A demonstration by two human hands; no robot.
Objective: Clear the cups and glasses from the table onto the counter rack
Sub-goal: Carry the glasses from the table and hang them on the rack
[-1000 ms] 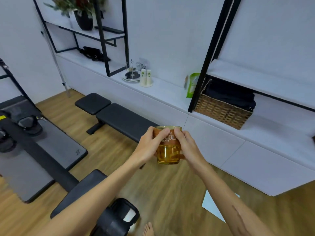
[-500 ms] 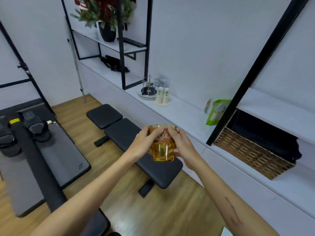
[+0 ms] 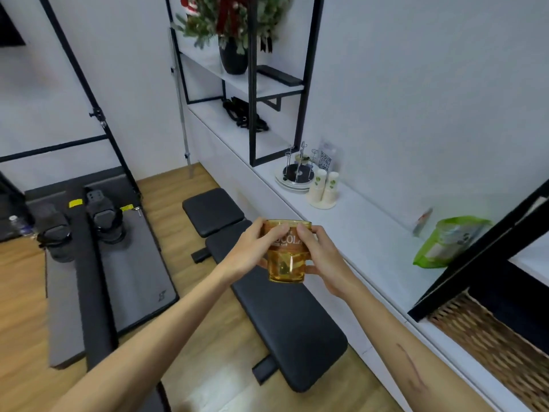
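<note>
An amber glass mug (image 3: 286, 260) with white lettering is held upright in mid-air in front of me, above a black bench. My left hand (image 3: 252, 251) wraps its left side and my right hand (image 3: 319, 257) wraps its right side, fingers over the rim. On the white counter (image 3: 371, 242) further away stands a wire cup rack (image 3: 298, 166) on a round dark base with plates under it. One glass seems to hang on the rack; I cannot make it out clearly.
Two stacks of paper cups (image 3: 323, 188) stand beside the rack. A green pouch (image 3: 448, 242) lies on the counter at right, with a wicker basket (image 3: 499, 343) below a black shelf frame. A black workout bench (image 3: 267, 286) and gym mats (image 3: 98, 278) occupy the wooden floor.
The view has swung left and closer along the counter. The rack and paper cups now appear larger and nearer; both hands still hold the mug the same way.
</note>
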